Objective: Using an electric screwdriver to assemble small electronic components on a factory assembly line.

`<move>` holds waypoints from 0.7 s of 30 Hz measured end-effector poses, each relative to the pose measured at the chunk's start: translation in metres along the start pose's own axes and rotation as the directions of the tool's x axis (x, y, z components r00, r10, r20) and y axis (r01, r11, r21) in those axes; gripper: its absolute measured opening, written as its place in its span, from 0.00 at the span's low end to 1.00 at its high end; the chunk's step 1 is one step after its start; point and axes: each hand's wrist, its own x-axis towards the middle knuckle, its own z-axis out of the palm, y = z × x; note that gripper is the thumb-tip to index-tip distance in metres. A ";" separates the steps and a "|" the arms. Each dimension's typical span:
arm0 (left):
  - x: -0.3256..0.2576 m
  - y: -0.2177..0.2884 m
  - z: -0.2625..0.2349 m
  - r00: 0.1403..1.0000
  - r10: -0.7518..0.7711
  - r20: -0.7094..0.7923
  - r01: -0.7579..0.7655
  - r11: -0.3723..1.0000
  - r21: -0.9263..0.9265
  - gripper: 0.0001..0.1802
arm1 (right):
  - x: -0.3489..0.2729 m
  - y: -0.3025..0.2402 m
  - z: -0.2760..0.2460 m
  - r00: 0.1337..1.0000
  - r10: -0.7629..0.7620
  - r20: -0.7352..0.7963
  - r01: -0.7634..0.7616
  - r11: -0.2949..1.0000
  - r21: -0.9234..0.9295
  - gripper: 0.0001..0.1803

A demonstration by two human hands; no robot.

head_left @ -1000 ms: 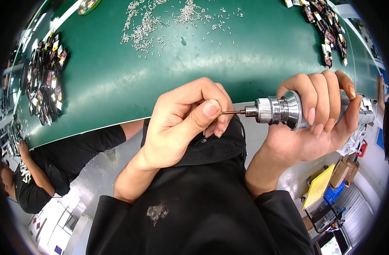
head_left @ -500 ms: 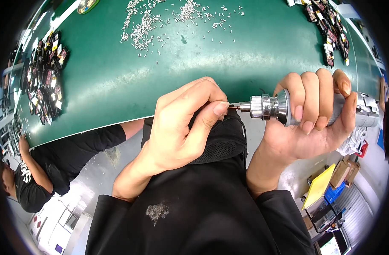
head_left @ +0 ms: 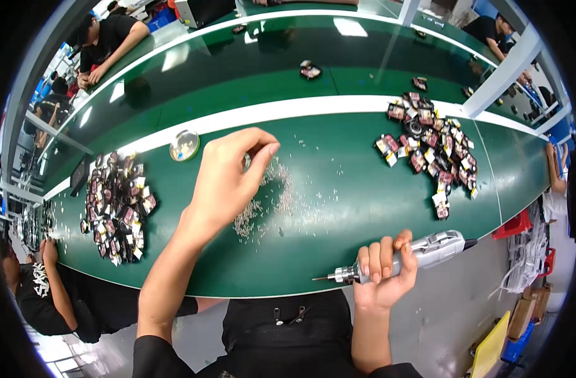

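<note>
My right hand (head_left: 389, 264) is wrapped round a silver-grey electric screwdriver (head_left: 431, 249) near the table's front edge. Its thin bit (head_left: 322, 278) points left, over the green tabletop (head_left: 300, 252). Farther out, my left hand (head_left: 228, 173) hovers above the table with thumb and forefinger pinched close; whatever is between them, if anything, is too small to see. Just right of that hand lie many tiny silver screw-like pieces (head_left: 287, 198), loosely scattered, part of them hidden behind the fingers. A round, shallow dish (head_left: 185, 146) with small bits inside stands beyond the left wrist.
Heaps of small black parts with white and yellow tags lie at left (head_left: 118, 208) and right (head_left: 426, 142). A white rail (head_left: 288, 107) separates the table from a dark green belt (head_left: 250, 63). One person (head_left: 49, 296) sits at left; others work across the belt.
My left hand has left the screwdriver's bit and moved out over the table toward the scattered pieces. The right hand keeps the screwdriver, now lower in view. The view has tilted up.
</note>
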 end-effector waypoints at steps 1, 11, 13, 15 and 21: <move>0.021 -0.010 0.005 1.000 -0.002 -0.004 0.002 1.000 0.021 0.04 | 0.001 -0.001 -0.001 1.000 0.004 -0.014 -0.004 1.000 0.005 0.06; 0.151 -0.074 0.086 0.991 -0.073 0.114 0.008 0.873 0.488 0.21 | 0.004 -0.003 -0.008 0.998 0.054 -0.034 -0.053 0.998 0.019 0.07; 0.161 -0.076 0.098 0.991 -0.124 0.060 0.075 0.852 0.519 0.21 | 0.005 -0.004 -0.013 0.996 0.085 -0.003 -0.084 0.995 0.057 0.06; 0.166 -0.078 0.105 0.991 -0.122 0.063 0.067 0.829 0.555 0.21 | 0.006 -0.004 -0.014 0.996 0.087 0.015 -0.087 0.995 0.043 0.06; 0.177 -0.115 0.096 0.979 0.175 0.107 -0.205 0.794 0.572 0.13 | 0.005 -0.002 -0.010 0.992 0.123 0.022 -0.124 0.990 0.067 0.05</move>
